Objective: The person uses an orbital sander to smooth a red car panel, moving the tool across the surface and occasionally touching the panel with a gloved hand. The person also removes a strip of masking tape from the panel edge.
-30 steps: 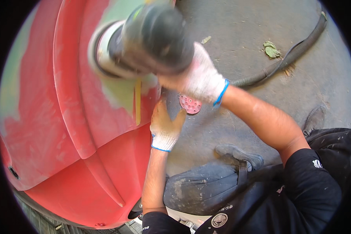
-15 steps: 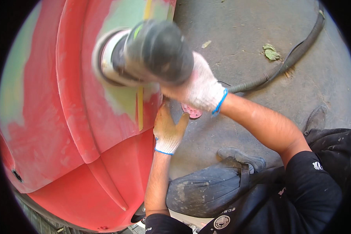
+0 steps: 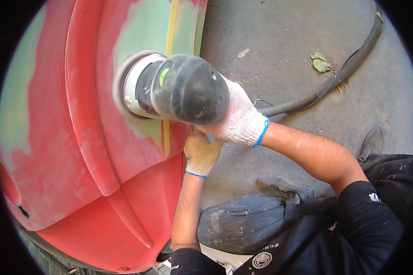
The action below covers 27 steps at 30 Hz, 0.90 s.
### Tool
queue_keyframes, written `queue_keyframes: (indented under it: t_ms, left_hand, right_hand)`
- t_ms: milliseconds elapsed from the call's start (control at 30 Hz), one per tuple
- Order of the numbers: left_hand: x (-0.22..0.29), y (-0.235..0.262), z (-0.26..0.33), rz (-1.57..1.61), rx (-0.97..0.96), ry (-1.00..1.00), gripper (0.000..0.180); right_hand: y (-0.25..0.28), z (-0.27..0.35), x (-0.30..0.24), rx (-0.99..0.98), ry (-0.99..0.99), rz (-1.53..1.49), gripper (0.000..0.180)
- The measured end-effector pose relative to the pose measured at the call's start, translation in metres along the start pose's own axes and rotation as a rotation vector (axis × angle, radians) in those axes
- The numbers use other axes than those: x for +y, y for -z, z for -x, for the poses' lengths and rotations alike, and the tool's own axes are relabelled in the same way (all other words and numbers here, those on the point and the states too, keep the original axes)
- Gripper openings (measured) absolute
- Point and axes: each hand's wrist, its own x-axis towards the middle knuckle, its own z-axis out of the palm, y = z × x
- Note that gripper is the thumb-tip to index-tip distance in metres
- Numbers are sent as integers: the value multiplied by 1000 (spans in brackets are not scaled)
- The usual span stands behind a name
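Note:
My right hand (image 3: 240, 114), in a white knit glove with a blue cuff, is closed around a sander (image 3: 190, 89) with a dark rounded body and a white collar. Its blurred round pad lies against the red panel (image 3: 137, 146), over a pale green patch beside a yellow strip. Just below the sander is my left hand (image 3: 202, 152), in a stained glove of the same kind, close to the panel's edge. Its fingertips are hidden behind the sander and my right hand, so their grip does not show.
A ribbed grey hose (image 3: 307, 97) runs from behind my right hand over the concrete floor (image 3: 280, 41). A crumpled green leaf (image 3: 320, 63) lies beside it. My bent knee (image 3: 238, 224) is near the lower red bodywork (image 3: 119, 229), and a shoe (image 3: 287, 187) rests further right.
The sander and my right hand have come down the panel toward me. My left hand has shifted slightly right, its thumb no longer spread. A pink disc with holes beside it is now out of sight.

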Motion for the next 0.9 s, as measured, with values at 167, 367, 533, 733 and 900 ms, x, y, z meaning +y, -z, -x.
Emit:
queue_keyframes:
  t_ms: [167, 367, 533, 733, 900]
  left_hand:
    - [-6, -8, 6, 58, 77, -34, 69]
    - [-15, -16, 5, 80, 107, -61, 72]
    - [-6, -4, -5, -76, -39, 28, 64]
    - [-23, -15, -3, -99, 57, -144, 66]
    - [-12, -12, 8, 56, 115, -47, 71]
  right_hand:
    - [12, -33, 15, 98, 103, -76, 45]
    - [35, -50, 1, 116, -123, -138, 39]
    - [0, -7, 17, 81, 145, -110, 63]
    - [-2, 0, 7, 56, 142, -45, 67]
    - [34, -41, -3, 25, -95, -125, 47]
